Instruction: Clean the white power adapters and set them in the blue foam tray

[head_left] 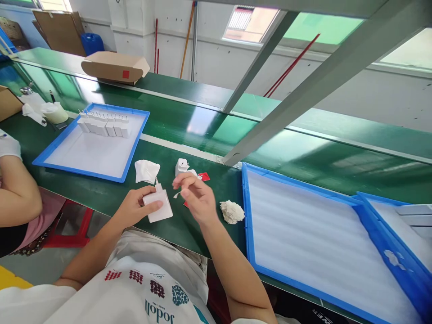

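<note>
In the head view my left hand (pixel 137 207) grips a white power adapter (pixel 158 206) by its body, with the plug end pointing away from me. My right hand (pixel 197 195) hovers just right of it, thumb and fingers bent together around a small white strip (pixel 177 195) whose exact kind is too small to make out. A folded white cloth (pixel 147 171) lies beyond the adapter. Another white adapter (pixel 182 166) stands behind my right hand, beside a red card (pixel 204 176). A crumpled off-white wad (pixel 232 212) rests to the right.
A blue-rimmed tray (pixel 84 173) at left holds a row of several white adapters (pixel 108 126). Blue trays (pixel 248 216) stand at right. Behind is a cardboard box (pixel 113 65); a metal post (pixel 270 119) slants across. A co-worker's arm (pixel 20 193) is at far left.
</note>
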`<state>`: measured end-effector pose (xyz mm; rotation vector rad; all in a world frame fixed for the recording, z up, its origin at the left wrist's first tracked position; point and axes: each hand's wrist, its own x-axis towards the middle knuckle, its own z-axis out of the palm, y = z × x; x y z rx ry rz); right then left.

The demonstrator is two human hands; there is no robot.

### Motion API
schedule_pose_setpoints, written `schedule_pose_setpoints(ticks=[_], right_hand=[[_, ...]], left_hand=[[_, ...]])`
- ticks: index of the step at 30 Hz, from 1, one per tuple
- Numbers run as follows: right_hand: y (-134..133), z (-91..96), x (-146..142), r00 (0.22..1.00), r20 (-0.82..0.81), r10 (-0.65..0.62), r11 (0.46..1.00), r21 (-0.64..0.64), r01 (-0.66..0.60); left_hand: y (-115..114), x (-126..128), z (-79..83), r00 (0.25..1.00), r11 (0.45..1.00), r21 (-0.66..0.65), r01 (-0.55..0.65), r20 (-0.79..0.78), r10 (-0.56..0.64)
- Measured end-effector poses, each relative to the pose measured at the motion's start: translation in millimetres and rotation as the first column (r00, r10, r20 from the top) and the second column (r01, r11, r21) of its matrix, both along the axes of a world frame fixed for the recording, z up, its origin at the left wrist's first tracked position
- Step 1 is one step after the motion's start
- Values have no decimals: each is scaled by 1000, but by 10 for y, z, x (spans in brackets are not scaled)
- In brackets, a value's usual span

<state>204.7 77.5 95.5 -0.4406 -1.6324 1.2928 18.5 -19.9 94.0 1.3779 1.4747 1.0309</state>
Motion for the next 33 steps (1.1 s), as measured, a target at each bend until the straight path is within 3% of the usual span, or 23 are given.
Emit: schedule_pose_setpoints(ticks=[2,5,9,12,18,20,24,26,28,29,30,31,32,33], right_hand=[[75,53,214,994,41,-97,993,-59,100],[146,75,665,929,242,-281,943,-111,314],[126,-58,1231,659,574,-486,822,46,567],[83,-179,1476,477,718,-507,785,155,600],[21,-283,1589,361,782,-508,769,224,599],[26,-351,1576,281,811,-512,748,261,610],[20,-522,1537,120,809,-575,665,376,646],[-41,-551,1477,93,714,-694,580,477,660],[-163,-522,1350,142,543,-828,486,566,666],[-246,-493,1256,230,460,-857,486,579,655],[-337,-460,1144,359,400,-843,536,572,621],[-432,-431,1017,519,379,-766,638,545,544],[-524,-409,882,666,394,-633,754,507,417],[-608,-399,746,766,417,-489,837,470,279]], left_hand=[[-19,-49,-63,1000,1000,2,-26,-16,26],[-42,-133,-163,987,996,44,-76,-138,81],[-3,-197,-277,935,997,71,-42,-349,64],[48,-167,-324,902,990,110,88,-431,-32],[101,-120,-316,870,970,106,220,-472,-146],[121,-136,-312,871,961,120,248,-462,-167],[141,-156,-323,869,956,74,284,-440,-225],[127,-151,-325,880,965,47,258,-424,-214],[100,-143,-315,902,972,59,227,-389,-187],[87,-140,-306,914,971,79,228,-362,-185],[76,-137,-297,925,964,111,242,-327,-195],[70,-135,-290,935,951,156,265,-282,-214],[70,-131,-287,942,932,209,296,-228,-247],[73,-123,-291,942,908,265,325,-169,-289]])
